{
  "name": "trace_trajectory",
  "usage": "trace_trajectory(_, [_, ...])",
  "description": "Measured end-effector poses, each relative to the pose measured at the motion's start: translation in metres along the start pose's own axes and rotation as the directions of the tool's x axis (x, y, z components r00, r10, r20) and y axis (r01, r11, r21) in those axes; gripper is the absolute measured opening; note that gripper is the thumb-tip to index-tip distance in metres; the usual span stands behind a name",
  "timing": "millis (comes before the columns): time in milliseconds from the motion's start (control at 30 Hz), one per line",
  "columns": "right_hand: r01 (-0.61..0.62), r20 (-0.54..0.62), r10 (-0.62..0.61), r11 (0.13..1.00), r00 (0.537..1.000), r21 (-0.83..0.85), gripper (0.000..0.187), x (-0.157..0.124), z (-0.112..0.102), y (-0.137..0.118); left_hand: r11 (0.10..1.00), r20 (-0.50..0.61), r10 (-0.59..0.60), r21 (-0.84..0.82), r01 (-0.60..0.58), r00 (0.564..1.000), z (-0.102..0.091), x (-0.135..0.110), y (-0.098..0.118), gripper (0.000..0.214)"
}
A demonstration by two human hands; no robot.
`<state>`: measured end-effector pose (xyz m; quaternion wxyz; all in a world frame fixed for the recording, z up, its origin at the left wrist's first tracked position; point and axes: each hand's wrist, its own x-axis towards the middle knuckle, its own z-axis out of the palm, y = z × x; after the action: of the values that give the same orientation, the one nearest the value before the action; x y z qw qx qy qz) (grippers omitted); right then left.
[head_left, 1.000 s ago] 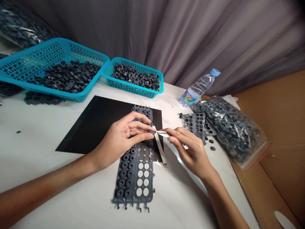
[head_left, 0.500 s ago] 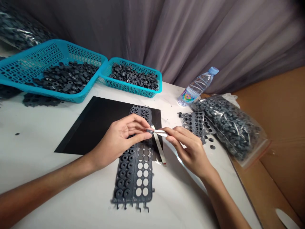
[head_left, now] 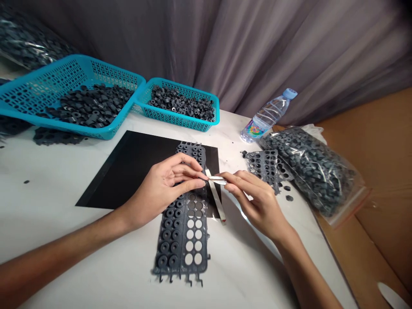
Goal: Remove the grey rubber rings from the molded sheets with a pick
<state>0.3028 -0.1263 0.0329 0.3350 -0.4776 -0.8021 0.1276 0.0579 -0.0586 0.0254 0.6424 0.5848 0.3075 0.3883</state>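
Note:
My left hand (head_left: 164,186) hovers over a grey perforated plastic tray (head_left: 182,231) and pinches a small dark ring between thumb and fingers. My right hand (head_left: 257,201) pinches a thin shiny metal strip (head_left: 216,179) whose tip meets the ring. A longer strip of silver tape (head_left: 217,201) lies on the tray's right edge. The tray's left columns hold dark rings; its right columns show bare holes. It rests partly on a black mat (head_left: 135,167).
Two blue baskets (head_left: 48,86) (head_left: 180,113) of dark rings stand at the back left. A water bottle (head_left: 267,116), a second perforated tray (head_left: 265,165) and a clear bag of rings (head_left: 312,171) lie at the right. A brown cardboard wall (head_left: 380,180) borders the table.
Both hands stay almost in place; the ring in my left fingers has turned slightly against the metal strip. The view has shifted a little.

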Motion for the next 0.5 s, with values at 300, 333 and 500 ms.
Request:
trace_trajectory(300, [-0.058,0.028,0.056,0.996,0.998,0.071,0.025,0.0012,-0.0018,-0.0062,1.0,-0.023,-0.025,0.015,0.025,0.999,0.0002,-0.0035,-0.0011,0.03])
trace_trajectory(333, [-0.064,0.033,0.062,0.995,0.998,0.078,0.025,0.0014,-0.002,-0.0067,0.999,-0.029,-0.02,0.026,0.02,0.999,0.0002,-0.004,-0.0015,0.03])
trace_trajectory(500, [-0.08,0.049,0.076,0.993,0.996,0.087,0.026,0.0011,-0.0012,-0.0066,0.998,-0.054,-0.014,0.056,0.017,0.998,0.0011,-0.0061,-0.0016,0.03])
